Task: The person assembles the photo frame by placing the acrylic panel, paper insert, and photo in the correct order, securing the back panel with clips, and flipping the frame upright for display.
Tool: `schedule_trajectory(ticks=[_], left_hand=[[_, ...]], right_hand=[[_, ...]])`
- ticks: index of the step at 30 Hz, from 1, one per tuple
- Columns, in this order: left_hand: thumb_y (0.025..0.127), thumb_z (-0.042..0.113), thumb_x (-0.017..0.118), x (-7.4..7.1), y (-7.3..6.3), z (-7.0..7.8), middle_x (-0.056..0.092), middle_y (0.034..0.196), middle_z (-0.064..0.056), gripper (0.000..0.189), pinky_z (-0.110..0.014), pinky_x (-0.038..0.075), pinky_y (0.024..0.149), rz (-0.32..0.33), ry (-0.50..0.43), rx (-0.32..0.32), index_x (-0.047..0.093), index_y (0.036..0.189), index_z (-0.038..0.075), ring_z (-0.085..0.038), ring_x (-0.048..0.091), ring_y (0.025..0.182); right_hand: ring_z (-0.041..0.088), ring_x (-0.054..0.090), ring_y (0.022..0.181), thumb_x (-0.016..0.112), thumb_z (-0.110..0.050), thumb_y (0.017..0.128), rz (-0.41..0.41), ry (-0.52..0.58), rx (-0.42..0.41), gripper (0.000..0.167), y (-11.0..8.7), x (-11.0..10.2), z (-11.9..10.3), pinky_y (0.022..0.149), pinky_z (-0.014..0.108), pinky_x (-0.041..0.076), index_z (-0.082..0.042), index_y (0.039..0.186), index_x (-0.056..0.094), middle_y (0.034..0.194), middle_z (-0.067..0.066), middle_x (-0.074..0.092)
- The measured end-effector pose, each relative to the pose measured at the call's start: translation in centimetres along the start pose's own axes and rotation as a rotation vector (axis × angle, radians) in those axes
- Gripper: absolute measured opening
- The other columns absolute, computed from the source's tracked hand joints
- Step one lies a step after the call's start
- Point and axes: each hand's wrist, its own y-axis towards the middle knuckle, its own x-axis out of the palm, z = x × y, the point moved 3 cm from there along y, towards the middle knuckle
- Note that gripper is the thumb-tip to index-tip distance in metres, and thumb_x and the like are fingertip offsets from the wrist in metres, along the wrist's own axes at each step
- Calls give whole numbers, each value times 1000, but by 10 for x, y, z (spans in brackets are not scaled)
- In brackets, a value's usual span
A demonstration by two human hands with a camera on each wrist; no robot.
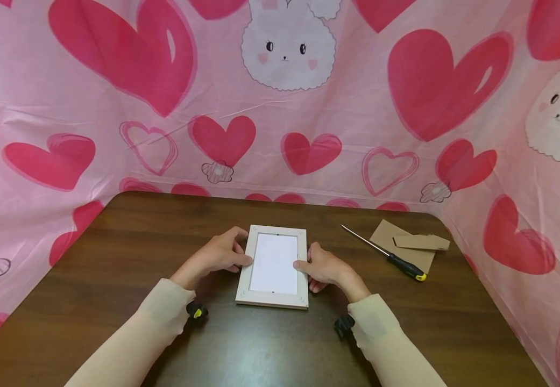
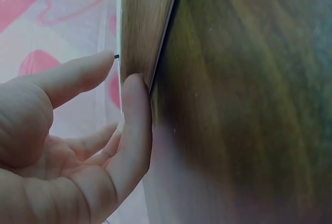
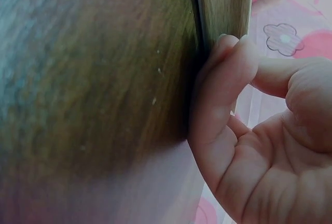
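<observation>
A pale wooden picture frame (image 1: 272,299) lies at the middle of the table, a white sheet (image 1: 275,263) in its opening. Small dark tabs stand along that opening. At its left edge my left hand (image 1: 221,251) holds the frame, the thumb on the top face and a finger against the side, as the left wrist view shows. My right hand (image 1: 327,267) grips the opposite edge, thumb on top. In the right wrist view its curled fingers (image 3: 223,94) press the wooden side. Whether any fingertips reach underneath I cannot tell.
On the right of the brown table (image 1: 163,226) lies a screwdriver (image 1: 403,266) with a black and yellow handle. Its shaft touches or overlaps a brown backing board (image 1: 381,231), on which a narrow brown strip (image 1: 420,242) rests. A pink heart-patterned cloth (image 1: 270,107) hangs around the table.
</observation>
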Motion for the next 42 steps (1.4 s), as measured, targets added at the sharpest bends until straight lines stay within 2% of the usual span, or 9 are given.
schedule_trajectory(ticks=[8, 15, 20, 23, 25, 28, 33, 37, 42], left_hand=[[91, 8, 84, 5, 0, -1, 62, 102, -17, 73, -40, 65, 79, -15, -28, -16, 43, 152, 4, -26, 66, 87], [94, 9, 81, 5, 0, -3, 59, 101, -15, 74, -36, 65, 77, -35, 10, -15, 42, 158, 12, -26, 62, 88], [94, 8, 80, 3, -1, -5, 57, 100, -14, 72, -36, 65, 77, -42, 26, -29, 44, 157, 14, -26, 61, 89], [94, 8, 80, 3, -1, -5, 57, 100, -14, 72, -36, 65, 78, -45, 15, -26, 44, 157, 14, -26, 60, 89], [95, 10, 80, 4, 0, -5, 58, 100, -14, 72, -36, 65, 78, -51, 10, -21, 44, 157, 14, -26, 60, 89], [95, 11, 80, 6, 1, -4, 58, 100, -15, 72, -36, 65, 78, -56, 7, -15, 44, 157, 14, -26, 61, 89], [94, 11, 80, 6, 0, -5, 59, 100, -14, 72, -36, 65, 77, -49, 10, -12, 45, 157, 15, -26, 61, 89], [94, 12, 81, 6, 0, -6, 59, 100, -14, 73, -35, 65, 77, -43, 16, -12, 45, 158, 16, -26, 61, 88], [95, 13, 81, 7, 0, -7, 59, 100, -14, 72, -35, 65, 77, -45, 14, -10, 45, 158, 16, -26, 61, 88]], right_hand=[[17, 57, 51, 68, -25, 106, 12, 2, 6, 31, -2, 1, -1, 51, 29, 58, -3, 108, 47, 73, 14, 62], [17, 58, 49, 69, -25, 106, 41, 8, -17, 31, -2, 3, 0, 49, 30, 58, -4, 104, 47, 72, 14, 62], [17, 60, 51, 68, -26, 106, 26, 111, -31, 30, -4, -4, 3, 51, 31, 59, -2, 105, 49, 76, 15, 63], [18, 63, 54, 65, -23, 107, 64, 126, -42, 27, -8, -27, 8, 53, 34, 61, -1, 108, 52, 78, 15, 63], [19, 64, 56, 65, -21, 107, 108, 80, -61, 24, -13, -50, 13, 55, 37, 62, 0, 108, 54, 78, 15, 63], [19, 66, 61, 65, -15, 106, 151, -31, -117, 19, -24, -87, 23, 60, 40, 64, 2, 108, 56, 80, 14, 63], [20, 67, 76, 71, -13, 101, 223, -304, -217, 17, -40, -139, 44, 72, 42, 63, 1, 107, 63, 89, 10, 68], [36, 69, 95, 75, -15, 97, 299, -484, -266, 24, -44, -176, 70, 87, 55, 58, 3, 112, 67, 102, 18, 72], [52, 61, 114, 77, -19, 96, 340, -607, -243, 45, -37, -208, 108, 99, 67, 49, 13, 123, 64, 116, 33, 67]])
